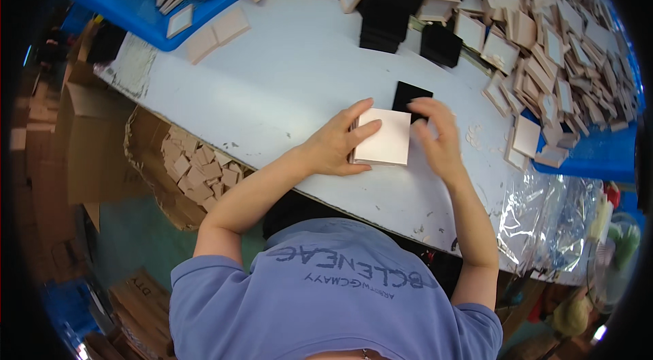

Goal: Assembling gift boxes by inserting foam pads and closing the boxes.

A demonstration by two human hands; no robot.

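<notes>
My left hand (343, 141) is closed around a small stack of pale pink square panels (388, 139), with the thumb low on its side and fingers over the top face. Layered edges show along the stack's left and lower sides. To the right of it, my right hand (441, 139) is raised with thumb and fingers apart, slightly smeared by motion. I see nothing between them. A black square piece (408, 93) lies just beyond the stack, close to my right fingertips; whether they touch it I cannot tell.
Pale square pieces heap over a blue tray (109, 3) at the far left and another blue tray (592, 164) at the right. Black equipment (384, 13) stands at the back. Clear plastic bags (544, 217) lie front right. A cardboard box (146, 156) of pieces stands below the white table (272, 81).
</notes>
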